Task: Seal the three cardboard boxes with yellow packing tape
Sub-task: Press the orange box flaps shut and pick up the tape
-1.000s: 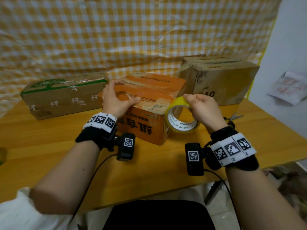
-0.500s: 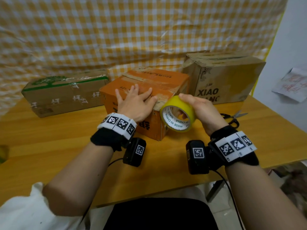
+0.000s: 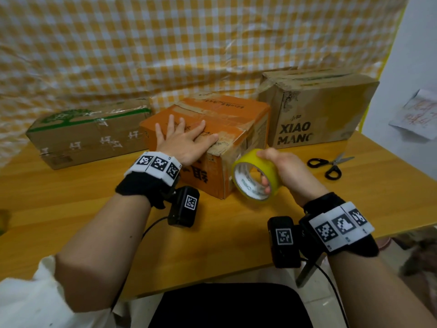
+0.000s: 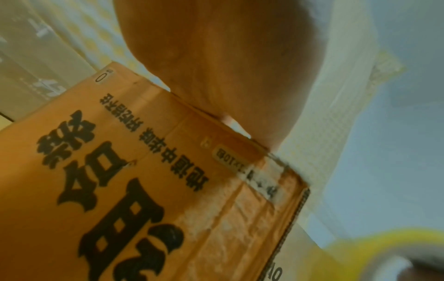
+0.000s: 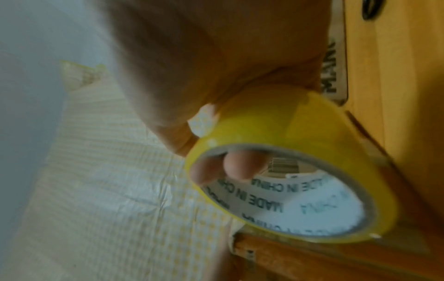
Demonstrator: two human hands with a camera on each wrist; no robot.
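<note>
On the orange box [image 3: 227, 119], left hand [image 3: 183, 140] presses flat, fingers spread; right hand [image 3: 287, 169] grips 1 yellow tape roll [image 3: 256, 176] beside it.

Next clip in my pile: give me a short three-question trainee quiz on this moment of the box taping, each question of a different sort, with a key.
1. True or false: the left hand lies flat, fingers spread, on top of the orange box.
2. Which hand grips the yellow tape roll? A) left B) right hand C) neither
3. Fill in: the scissors lie on the table in front of the box printed XIAO ____.

Key: 1 true; 2 B; 3 MANG
</note>
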